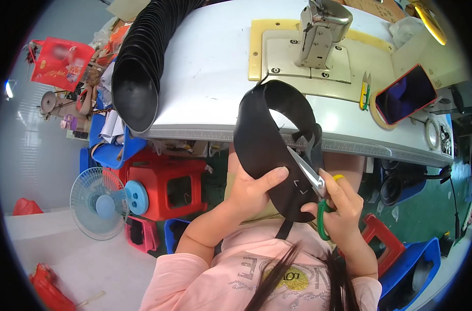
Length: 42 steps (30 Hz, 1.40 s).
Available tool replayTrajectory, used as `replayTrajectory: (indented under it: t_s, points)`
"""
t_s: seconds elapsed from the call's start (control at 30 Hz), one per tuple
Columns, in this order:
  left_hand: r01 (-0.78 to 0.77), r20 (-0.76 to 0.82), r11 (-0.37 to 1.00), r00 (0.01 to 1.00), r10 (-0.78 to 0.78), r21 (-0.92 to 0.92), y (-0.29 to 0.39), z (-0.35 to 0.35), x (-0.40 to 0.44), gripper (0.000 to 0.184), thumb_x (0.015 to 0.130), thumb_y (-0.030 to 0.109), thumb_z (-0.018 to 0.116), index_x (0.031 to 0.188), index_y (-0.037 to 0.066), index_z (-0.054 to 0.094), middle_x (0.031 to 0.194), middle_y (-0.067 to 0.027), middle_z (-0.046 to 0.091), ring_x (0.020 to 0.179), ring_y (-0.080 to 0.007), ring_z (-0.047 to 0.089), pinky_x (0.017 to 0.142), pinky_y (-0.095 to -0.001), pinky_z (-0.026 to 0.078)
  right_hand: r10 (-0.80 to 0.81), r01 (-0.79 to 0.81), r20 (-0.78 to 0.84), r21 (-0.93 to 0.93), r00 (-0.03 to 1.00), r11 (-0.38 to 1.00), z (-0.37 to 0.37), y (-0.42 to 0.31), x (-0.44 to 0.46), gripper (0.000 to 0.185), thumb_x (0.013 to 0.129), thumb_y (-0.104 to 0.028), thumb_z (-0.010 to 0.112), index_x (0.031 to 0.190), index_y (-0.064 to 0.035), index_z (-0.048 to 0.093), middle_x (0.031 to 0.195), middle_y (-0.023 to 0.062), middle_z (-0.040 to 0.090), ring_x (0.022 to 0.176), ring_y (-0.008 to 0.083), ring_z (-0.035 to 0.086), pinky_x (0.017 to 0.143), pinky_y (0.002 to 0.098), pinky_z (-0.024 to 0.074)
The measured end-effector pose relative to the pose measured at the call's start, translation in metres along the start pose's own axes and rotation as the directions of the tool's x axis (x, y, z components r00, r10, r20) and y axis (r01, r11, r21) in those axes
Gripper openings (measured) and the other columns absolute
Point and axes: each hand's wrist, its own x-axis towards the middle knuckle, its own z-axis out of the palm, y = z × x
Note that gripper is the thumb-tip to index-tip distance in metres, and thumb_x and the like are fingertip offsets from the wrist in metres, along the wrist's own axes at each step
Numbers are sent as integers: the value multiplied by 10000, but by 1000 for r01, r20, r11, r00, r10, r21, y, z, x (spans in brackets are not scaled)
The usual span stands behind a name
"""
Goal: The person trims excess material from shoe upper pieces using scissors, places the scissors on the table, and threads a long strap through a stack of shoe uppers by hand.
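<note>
A curved black leather-like piece (262,140) forms a loop at the table's front edge, with small white marks near its lower end. My left hand (251,192) grips its lower left side, the thumb lying on the surface. In my right hand (339,202) are green-handled scissors (314,179), their fingers wrapped round the handles. The metal blades point up and to the left, over the right part of the black piece. Something yellow is around a finger of my right hand.
A sewing machine (321,36) stands at the back of the white table (205,67). Stacked black pieces (137,78) lie at the left. Small snips (364,90) and a phone (406,97) rest at the right. Below are a fan (99,203) and a red stool (168,189).
</note>
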Motion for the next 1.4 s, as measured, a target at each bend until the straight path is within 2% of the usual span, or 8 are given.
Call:
replayTrajectory:
  t_s: [0.07,0.17,0.37,0.47,0.63,1.03,1.23,1.4]
  points:
    - [-57,-53,997,997,59,49,3,4,-1,273,759,40,581,1014,-21,504,924,-137,584,863,-223,585,804,-346,472,2,-2,-13,17,1000,1000,1,-2,-4,653,533,-295,793,1072,3,579,665,57,451,514,180,447,448,277,386]
    - [-60,58,997,997,58,40,6,-13,-2,338,758,8,610,1070,20,482,962,-90,563,877,-184,576,804,-319,478,5,-4,-36,29,999,1000,-5,-6,-5,644,553,-313,785,1071,6,576,673,54,461,507,166,436,446,261,378]
    - [-68,85,998,994,69,-7,7,-15,-19,349,788,5,583,1114,12,459,988,-95,559,901,-194,575,822,-337,477,11,-6,-75,72,997,997,-19,-21,1,656,563,-337,780,1080,3,565,719,73,461,603,188,462,543,284,398]
    - [-65,-63,994,996,59,-88,14,2,-34,410,807,10,567,1183,19,404,1058,-107,532,963,-202,556,844,-352,471,-47,52,-40,120,998,991,-13,-24,2,677,550,-265,805,1124,-19,546,779,80,482,637,195,492,564,283,417]
    - [-92,85,996,992,90,13,8,-6,-46,512,803,9,576,1242,45,316,1127,-116,482,1009,-206,526,863,-356,463,20,-23,12,255,1000,967,-11,-35,-1,690,554,-270,810,1134,-23,530,805,76,481,683,190,505,597,282,437]
    - [-103,40,994,994,101,39,4,2,-63,578,791,-38,571,1256,93,253,1166,-109,437,1052,-200,496,875,-352,458,-104,119,-107,144,989,982,-3,-35,-18,677,559,-321,790,1116,-29,542,761,74,460,606,195,473,535,292,408]
    - [-102,40,995,994,101,24,8,11,-69,552,800,-48,555,1247,99,267,1165,-113,447,1047,-211,506,872,-363,465,-172,167,-161,-44,972,985,-10,-36,-23,583,559,-51,708,1122,-36,556,725,69,472,598,206,501,521,307,419]
    - [-53,9,998,999,53,31,10,16,-69,538,813,-15,561,1247,106,267,1166,-114,451,1040,-209,513,850,-363,479,-195,165,-225,-147,955,975,-2,-28,-32,579,529,16,645,1100,-43,574,719,73,491,620,241,524,531,332,435]
